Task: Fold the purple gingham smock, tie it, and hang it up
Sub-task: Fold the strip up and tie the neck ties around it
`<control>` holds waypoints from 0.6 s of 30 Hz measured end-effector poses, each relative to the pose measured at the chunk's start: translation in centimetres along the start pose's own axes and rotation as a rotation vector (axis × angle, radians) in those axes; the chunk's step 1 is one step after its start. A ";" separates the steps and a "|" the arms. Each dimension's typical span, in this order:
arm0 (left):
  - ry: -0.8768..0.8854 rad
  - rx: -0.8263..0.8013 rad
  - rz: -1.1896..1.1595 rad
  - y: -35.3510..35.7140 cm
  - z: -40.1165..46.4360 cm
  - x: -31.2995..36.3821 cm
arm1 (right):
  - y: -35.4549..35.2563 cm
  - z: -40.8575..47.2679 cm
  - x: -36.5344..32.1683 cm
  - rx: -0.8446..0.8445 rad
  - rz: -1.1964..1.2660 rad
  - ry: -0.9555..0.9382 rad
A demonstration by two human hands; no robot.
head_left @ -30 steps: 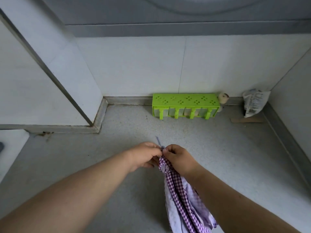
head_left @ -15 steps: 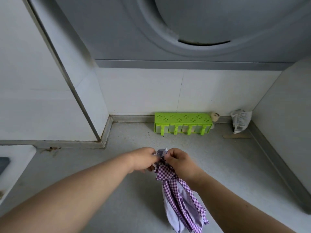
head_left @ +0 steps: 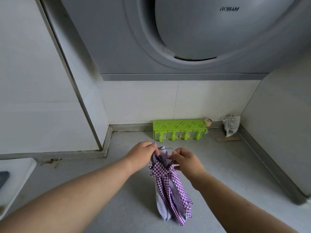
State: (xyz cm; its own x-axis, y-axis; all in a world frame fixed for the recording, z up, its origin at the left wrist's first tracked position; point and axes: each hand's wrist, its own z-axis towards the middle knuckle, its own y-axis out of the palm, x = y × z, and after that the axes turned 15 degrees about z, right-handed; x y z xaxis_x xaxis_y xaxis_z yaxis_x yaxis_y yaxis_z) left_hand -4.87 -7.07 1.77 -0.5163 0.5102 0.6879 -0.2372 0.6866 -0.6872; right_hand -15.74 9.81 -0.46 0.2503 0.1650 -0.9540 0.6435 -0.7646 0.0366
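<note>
The purple gingham smock hangs as a narrow bundle above the grey counter, knotted near its top, its loose ends trailing down. My left hand pinches the bundle's top left edge. My right hand pinches the top right. A thin loop of the smock stretches between the two hands, which are a short way apart.
A green plastic rack stands against the back wall tiles. A crumpled white bag sits in the back right corner. A grey range hood hangs overhead. A white wall rises at the right, a tiled corner at the left.
My head has tilted up, bringing the range hood into view. My hands have moved apart at the top of the smock, pulling a thin loop open between them.
</note>
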 end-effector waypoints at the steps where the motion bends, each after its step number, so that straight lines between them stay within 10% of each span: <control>1: 0.014 -0.012 -0.033 -0.5 -0.3 0.3 | 0.1 -0.2 -0.3 0.005 0.032 -0.017; 18: 0.098 -0.221 -0.188 -5.3 -4.7 5.7 | 2.3 -1.0 -4.7 0.029 0.208 -0.125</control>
State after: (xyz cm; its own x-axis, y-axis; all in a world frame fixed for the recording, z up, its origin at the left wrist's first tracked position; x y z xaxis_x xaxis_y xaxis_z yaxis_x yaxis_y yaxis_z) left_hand -2.69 -5.32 10.42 -0.3959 0.4038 0.8247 -0.1304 0.8643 -0.4858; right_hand -14.77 7.89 4.42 0.2826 -0.0753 -0.9563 0.5662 -0.7916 0.2297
